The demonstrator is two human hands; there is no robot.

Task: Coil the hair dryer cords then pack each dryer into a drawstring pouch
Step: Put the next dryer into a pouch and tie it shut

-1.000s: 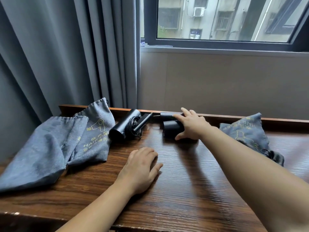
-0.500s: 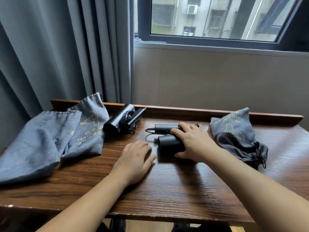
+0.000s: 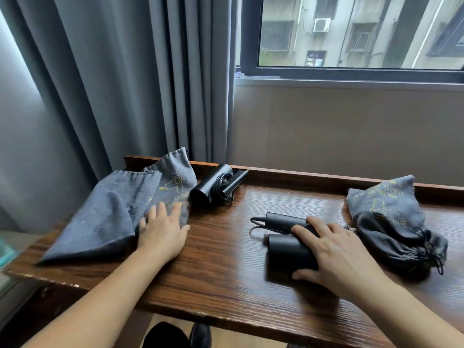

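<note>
Two dryers out, both unpacked. Right hand (image 3: 336, 257) curled over near dryer (image 3: 288, 252) at 4 o'clock on table (image 3: 226, 272); its cord (image 3: 256, 226) loose at 12 of barrel. Left hand (image 3: 163, 229), fingers spread flat, on printed pouch (image 3: 175, 187) at 9 o'clock. Second dryer (image 3: 213, 187) at 11, cord seemingly wound. Filled pouch (image 3: 391, 222) at 3. Step, likely: fetching pouch for near dryer. Next: coil loose cord, open pouch mouth. Dark wood surface, raised back edge; grey curtain (image 3: 125, 84), window (image 3: 351, 33) behind.

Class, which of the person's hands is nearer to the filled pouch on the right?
Right. The right hand grips a dryer just beside the filled pouch; the left hand rests on a flat pouch across the table.
</note>
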